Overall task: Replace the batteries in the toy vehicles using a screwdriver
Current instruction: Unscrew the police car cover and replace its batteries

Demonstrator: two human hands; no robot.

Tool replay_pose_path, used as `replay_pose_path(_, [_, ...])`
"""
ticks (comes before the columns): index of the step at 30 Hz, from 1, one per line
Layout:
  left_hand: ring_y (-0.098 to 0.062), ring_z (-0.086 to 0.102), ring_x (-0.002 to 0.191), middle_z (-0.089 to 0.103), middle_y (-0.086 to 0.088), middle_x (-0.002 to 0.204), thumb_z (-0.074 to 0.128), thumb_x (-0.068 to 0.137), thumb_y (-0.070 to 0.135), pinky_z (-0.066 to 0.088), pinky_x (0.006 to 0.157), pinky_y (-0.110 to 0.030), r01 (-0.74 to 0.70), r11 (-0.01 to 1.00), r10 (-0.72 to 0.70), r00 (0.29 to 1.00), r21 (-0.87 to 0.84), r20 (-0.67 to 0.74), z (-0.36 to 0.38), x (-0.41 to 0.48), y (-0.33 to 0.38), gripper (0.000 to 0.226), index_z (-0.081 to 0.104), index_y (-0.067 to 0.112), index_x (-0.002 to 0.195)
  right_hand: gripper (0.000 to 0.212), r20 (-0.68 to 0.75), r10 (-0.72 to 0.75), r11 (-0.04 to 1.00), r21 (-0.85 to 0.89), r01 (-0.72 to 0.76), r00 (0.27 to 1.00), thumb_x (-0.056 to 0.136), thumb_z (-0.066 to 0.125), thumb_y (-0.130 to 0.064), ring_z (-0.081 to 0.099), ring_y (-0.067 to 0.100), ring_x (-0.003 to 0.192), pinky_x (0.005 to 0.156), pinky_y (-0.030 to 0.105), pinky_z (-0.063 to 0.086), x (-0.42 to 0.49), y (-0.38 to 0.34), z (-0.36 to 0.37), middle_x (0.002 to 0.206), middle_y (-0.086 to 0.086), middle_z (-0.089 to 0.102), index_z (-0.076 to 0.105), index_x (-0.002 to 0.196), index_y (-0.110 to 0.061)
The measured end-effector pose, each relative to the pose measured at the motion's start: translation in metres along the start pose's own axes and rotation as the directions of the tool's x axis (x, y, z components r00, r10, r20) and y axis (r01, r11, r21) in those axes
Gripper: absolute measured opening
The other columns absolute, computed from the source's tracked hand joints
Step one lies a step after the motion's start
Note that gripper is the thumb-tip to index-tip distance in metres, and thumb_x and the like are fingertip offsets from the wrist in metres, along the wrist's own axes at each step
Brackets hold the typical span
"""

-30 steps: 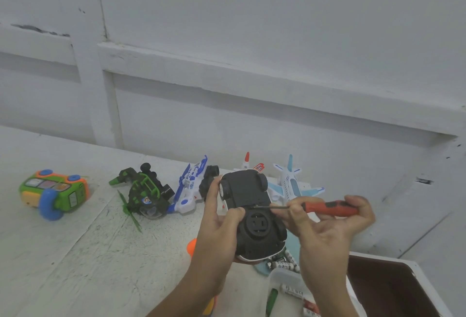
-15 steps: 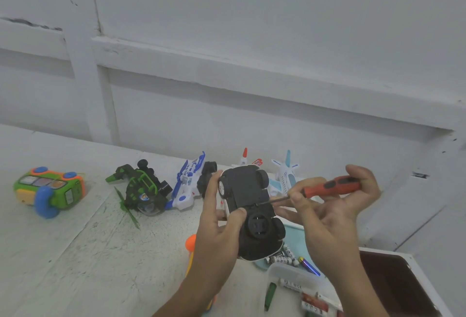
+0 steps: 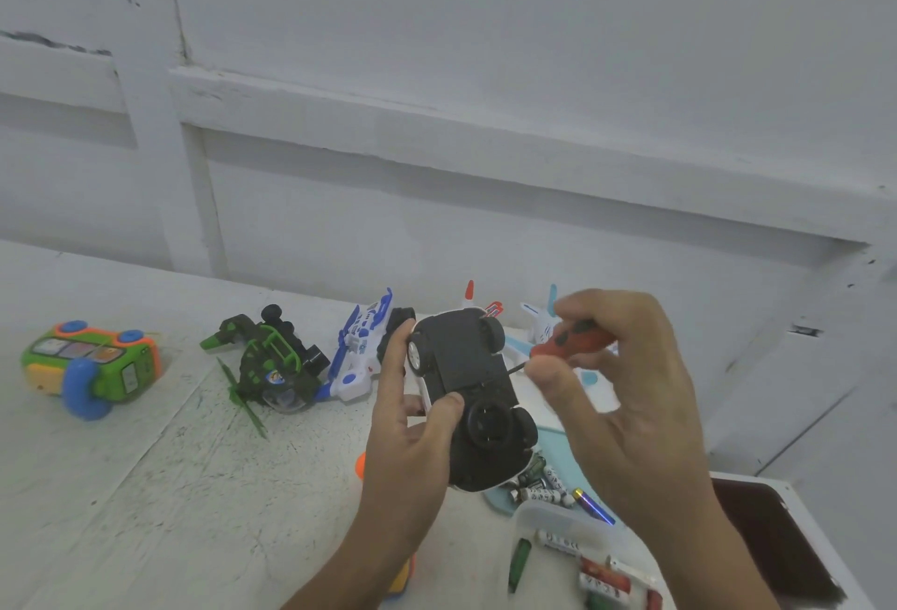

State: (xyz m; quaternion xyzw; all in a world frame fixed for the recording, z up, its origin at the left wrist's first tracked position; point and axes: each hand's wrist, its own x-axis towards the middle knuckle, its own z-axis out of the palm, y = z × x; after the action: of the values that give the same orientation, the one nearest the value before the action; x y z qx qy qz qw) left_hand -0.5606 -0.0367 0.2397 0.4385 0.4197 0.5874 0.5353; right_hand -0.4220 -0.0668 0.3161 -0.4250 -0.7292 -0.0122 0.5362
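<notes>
Toy car (image 3: 461, 367): centre of the frame, held up off the table, black underside turned to the camera, with a white body edge showing at its lower end.
Left hand (image 3: 412, 444): grips the toy car from the left. The thumb lies across the underside near its middle and the fingers curl round the far flank.
Right hand (image 3: 631, 405): right of centre. The thumb and first fingers pinch the handle of the screwdriver, while the lower fingers hang loosely spread.
Screwdriver (image 3: 575, 342): red handle with dark spots. The thin dark shaft slopes down and left to the right-hand edge of the car's underside. Whether the tip sits in a screw cannot be told.
Loose batteries (image 3: 539, 488): lower centre, just below the toy car, lying on a pale blue surface.
Clear container (image 3: 558, 519): bottom right of centre, partly behind the right wrist, holding more batteries, some green and some red-labelled.
Brown tray (image 3: 767, 541): lower right corner.
Green and orange toy (image 3: 92, 362): far left, lying on its side, well apart from the rest.
Green helicopter (image 3: 272, 362): left of centre, beside a blue and white toy (image 3: 361, 347).
Toy planes (image 3: 541, 323): behind the hands, upper centre, largely hidden.
Table (image 3: 145, 488): white and scuffed, filling the lower left.
</notes>
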Motion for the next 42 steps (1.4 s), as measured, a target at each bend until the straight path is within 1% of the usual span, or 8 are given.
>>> replay_pose_path(4, [-0.032, 0.071, 0.079, 0.056, -0.020, 0.094, 0.058, 0.093, 0.006, 0.059, 0.059, -0.029, 0.011, 1.000, -0.011, 1.000, -0.024, 0.001, 0.001, -0.002, -0.002, 0.074, 0.042, 0.074, 0.119, 0.011, -0.053, -0.050, 0.997, -0.060, 0.047, 0.997, 0.088, 0.062, -0.033, 0.057, 0.000, 0.082, 0.078, 0.006, 0.040, 0.011, -0.006, 0.000, 0.093, 0.002, 0.052, 0.064, 0.098, -0.033])
replay_pose_path(10, [-0.035, 0.070, 0.086, 0.058, -0.020, 0.092, 0.058, 0.093, 0.007, 0.062, 0.066, -0.043, 0.026, 0.999, -0.026, 1.000, -0.029, -0.006, -0.001, -0.003, -0.002, 0.073, 0.044, 0.073, 0.119, 0.019, -0.082, -0.051, 0.994, -0.099, 0.042, 0.995, 0.087, 0.065, -0.026, 0.058, 0.000, 0.082, 0.077, 0.007, 0.041, 0.016, -0.012, 0.000, 0.082, 0.001, 0.062, 0.066, 0.106, -0.031])
replay_pose_path(15, [-0.035, 0.071, 0.082, 0.060, -0.028, 0.093, 0.058, 0.093, 0.008, 0.062, 0.068, -0.046, 0.046, 0.999, -0.046, 0.999, -0.021, -0.008, -0.001, -0.005, -0.004, 0.073, 0.043, 0.073, 0.121, 0.034, 0.009, 0.020, 0.999, 0.044, -0.021, 1.000, 0.092, 0.057, -0.019, 0.069, 0.013, 0.088, 0.083, 0.029, 0.055, 0.016, -0.014, -0.002, 0.102, -0.012, 0.068, 0.061, 0.125, -0.028])
replay_pose_path(22, [-0.038, 0.069, 0.075, 0.057, -0.035, 0.095, 0.057, 0.093, 0.006, 0.060, 0.072, -0.053, 0.079, 0.994, -0.080, 0.997, -0.072, -0.001, 0.000, -0.008, -0.003, 0.071, 0.046, 0.068, 0.125, 0.022, 0.075, 0.099, 0.983, 0.146, -0.109, 0.992, 0.089, 0.056, -0.033, 0.067, 0.009, 0.099, 0.088, 0.019, 0.049, 0.016, -0.021, -0.005, 0.121, -0.011, 0.065, 0.069, 0.107, -0.030])
replay_pose_path(24, [-0.033, 0.068, 0.070, 0.056, -0.029, 0.088, 0.057, 0.093, 0.006, 0.061, 0.069, -0.048, 0.063, 0.995, -0.064, 0.998, -0.075, -0.010, -0.001, -0.007, -0.003, 0.070, 0.046, 0.067, 0.125, 0.021, 0.049, 0.028, 0.999, 0.027, -0.029, 0.998, 0.085, 0.064, -0.043, 0.060, -0.001, 0.096, 0.084, 0.012, 0.045, 0.019, -0.021, -0.008, 0.115, -0.004, 0.061, 0.068, 0.101, -0.030])
replay_pose_path(30, [-0.038, 0.071, 0.078, 0.056, -0.032, 0.096, 0.057, 0.093, 0.007, 0.061, 0.068, -0.046, 0.081, 0.992, -0.083, 0.997, -0.097, -0.013, 0.000, -0.010, -0.002, 0.068, 0.047, 0.068, 0.123, 0.019, 0.037, -0.028, 0.999, -0.036, 0.029, 0.999, 0.083, 0.074, -0.026, 0.058, 0.001, 0.083, 0.078, 0.006, 0.039, 0.022, -0.022, -0.011, 0.083, 0.000, 0.063, 0.071, 0.102, -0.029])
replay_pose_path(36, [-0.031, 0.071, 0.072, 0.056, -0.022, 0.087, 0.057, 0.093, 0.006, 0.061, 0.067, -0.046, 0.082, 0.992, -0.085, 0.996, -0.095, -0.029, 0.000, -0.010, -0.005, 0.071, 0.048, 0.072, 0.117, 0.031, 0.160, 0.019, 0.997, 0.069, -0.031, 0.987, 0.095, 0.054, -0.014, 0.069, 0.012, 0.092, 0.086, 0.022, 0.051, 0.020, -0.020, -0.015, 0.097, -0.010, 0.068, 0.062, 0.124, -0.021])
replay_pose_path(42, [-0.034, 0.072, 0.076, 0.060, -0.030, 0.095, 0.058, 0.093, 0.008, 0.061, 0.068, -0.047, 0.092, 0.992, -0.093, 0.996, -0.081, -0.012, 0.000, -0.013, -0.005, 0.069, 0.045, 0.068, 0.125, 0.027, 0.234, 0.025, 0.995, 0.083, -0.046, 0.972, 0.089, 0.051, -0.024, 0.056, 0.007, 0.117, 0.098, 0.016, 0.039, 0.021, -0.023, -0.014, 0.118, 0.003, 0.064, 0.066, 0.111, -0.026])
